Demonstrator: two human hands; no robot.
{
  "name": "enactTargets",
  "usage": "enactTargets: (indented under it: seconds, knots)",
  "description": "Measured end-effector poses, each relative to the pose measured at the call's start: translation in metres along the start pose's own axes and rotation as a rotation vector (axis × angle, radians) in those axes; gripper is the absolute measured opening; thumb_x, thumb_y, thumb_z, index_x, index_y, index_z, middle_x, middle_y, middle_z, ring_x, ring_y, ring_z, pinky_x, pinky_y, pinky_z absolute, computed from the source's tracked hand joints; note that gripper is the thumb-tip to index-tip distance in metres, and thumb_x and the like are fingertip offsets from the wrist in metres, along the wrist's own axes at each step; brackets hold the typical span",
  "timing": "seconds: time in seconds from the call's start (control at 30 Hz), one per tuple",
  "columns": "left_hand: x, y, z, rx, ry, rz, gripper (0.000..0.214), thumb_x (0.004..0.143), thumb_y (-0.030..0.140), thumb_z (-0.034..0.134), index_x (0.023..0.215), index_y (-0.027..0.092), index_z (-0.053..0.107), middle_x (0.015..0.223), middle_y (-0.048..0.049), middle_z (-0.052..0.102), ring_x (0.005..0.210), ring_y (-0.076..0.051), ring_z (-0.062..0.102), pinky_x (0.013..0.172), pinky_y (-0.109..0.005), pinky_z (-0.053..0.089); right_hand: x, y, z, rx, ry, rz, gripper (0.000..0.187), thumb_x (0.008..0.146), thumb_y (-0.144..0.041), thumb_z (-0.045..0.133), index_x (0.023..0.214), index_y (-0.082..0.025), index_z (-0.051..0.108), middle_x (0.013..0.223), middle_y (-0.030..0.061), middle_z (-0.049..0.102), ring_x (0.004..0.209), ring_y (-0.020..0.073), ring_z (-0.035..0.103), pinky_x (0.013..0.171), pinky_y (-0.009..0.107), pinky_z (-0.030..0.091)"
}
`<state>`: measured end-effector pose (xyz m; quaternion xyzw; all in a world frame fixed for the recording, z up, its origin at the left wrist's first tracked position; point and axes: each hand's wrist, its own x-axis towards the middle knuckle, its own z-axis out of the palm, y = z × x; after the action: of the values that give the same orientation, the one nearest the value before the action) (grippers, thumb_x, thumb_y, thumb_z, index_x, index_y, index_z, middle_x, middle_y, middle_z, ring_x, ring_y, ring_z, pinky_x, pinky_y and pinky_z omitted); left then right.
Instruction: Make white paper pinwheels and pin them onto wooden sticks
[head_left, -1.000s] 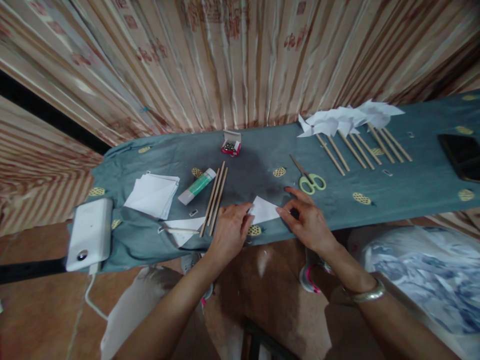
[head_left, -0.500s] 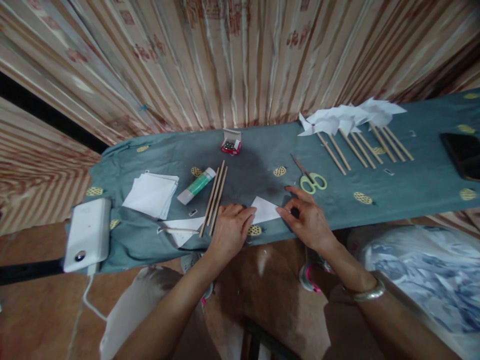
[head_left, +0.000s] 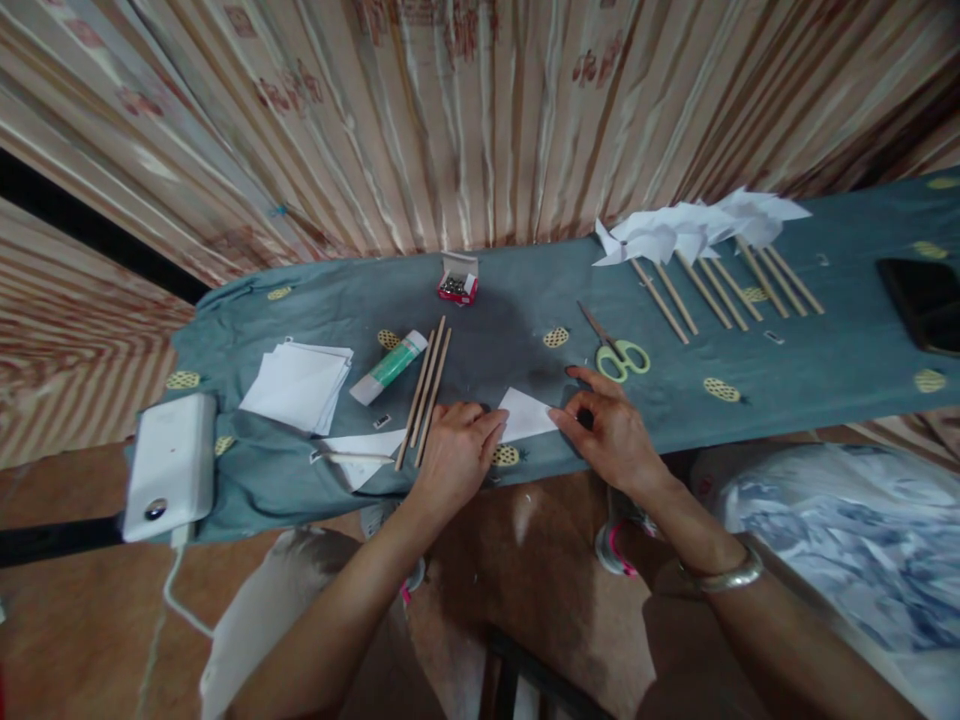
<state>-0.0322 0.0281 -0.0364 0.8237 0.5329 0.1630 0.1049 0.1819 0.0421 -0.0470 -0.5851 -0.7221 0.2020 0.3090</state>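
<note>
A small folded piece of white paper (head_left: 526, 415) lies near the front edge of the cloth-covered table. My left hand (head_left: 463, 445) pinches its left corner between thumb and fingers. At the opposite corner, my right hand (head_left: 606, 425) grips the paper with thumb and a curled finger, its index finger stretched toward the scissors. Several wooden sticks (head_left: 429, 395) lie just left of my left hand. The green-handled scissors (head_left: 621, 358) rest beyond my right hand. To the left are a glue stick (head_left: 388, 367) and a white paper piece with a pencil-like stick (head_left: 358, 458) on it.
Several white paper pinwheels (head_left: 690, 232) on sticks lie at the back right. A small red box of metal pins (head_left: 457, 285) stands near the back edge. Farther left are a paper stack (head_left: 298, 388) and a white power bank (head_left: 171, 465). A dark phone (head_left: 921, 302) lies far right.
The view has shifted slightly, so everything sits a little further left and up. Both hands keep their hold on the folded paper, with hardly any movement.
</note>
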Motion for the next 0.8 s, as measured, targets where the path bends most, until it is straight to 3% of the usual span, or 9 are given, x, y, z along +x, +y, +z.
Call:
enactTargets:
  seconds: [0.37,0.53,0.63,0.8]
  knots:
    - [0.0,0.002,-0.003,0.091,0.005,0.063,0.026,0.096,0.028,0.043,0.104,0.021,0.066,0.081,-0.0042,0.061,0.081,-0.02,0.054,0.076,-0.036,0.036,-0.002,0.0,0.001,-0.036,0.008,-0.034,0.026,0.084,-0.041,0.056,0.067,-0.022,0.054,0.13,0.0147,0.055,0.124,0.0337,0.048,0.103,0.051,0.037]
    - [0.001,0.003,-0.004,0.074,0.062,0.075,0.021,0.093,0.026,0.049,0.102,0.02,0.067,0.101,-0.0075,0.063,0.092,-0.023,0.052,0.078,-0.038,0.036,-0.002,0.0,0.002,-0.066,0.013,-0.049,0.026,0.085,-0.041,0.057,0.067,-0.022,0.056,0.128,0.0154,0.055,0.124,0.0334,0.047,0.104,0.049,0.037]
    - [0.001,0.008,-0.004,0.071,0.066,0.169,0.02,0.093,0.019,0.049,0.104,0.019,0.065,0.109,-0.0074,0.064,0.096,-0.022,0.051,0.08,-0.038,0.036,-0.002,0.001,0.002,-0.072,0.009,-0.041,0.026,0.084,-0.041,0.057,0.067,-0.022,0.055,0.128,0.0157,0.055,0.125,0.0338,0.046,0.104,0.049,0.037]
    - [-0.004,0.018,-0.003,0.026,-0.029,0.284,0.024,0.093,0.014,0.046,0.111,0.016,0.061,0.109,-0.0069,0.066,0.099,-0.021,0.051,0.082,-0.036,0.037,-0.001,0.001,0.002,-0.07,0.004,-0.046,0.027,0.085,-0.041,0.056,0.066,-0.022,0.055,0.129,0.0162,0.055,0.124,0.0342,0.047,0.104,0.051,0.037]
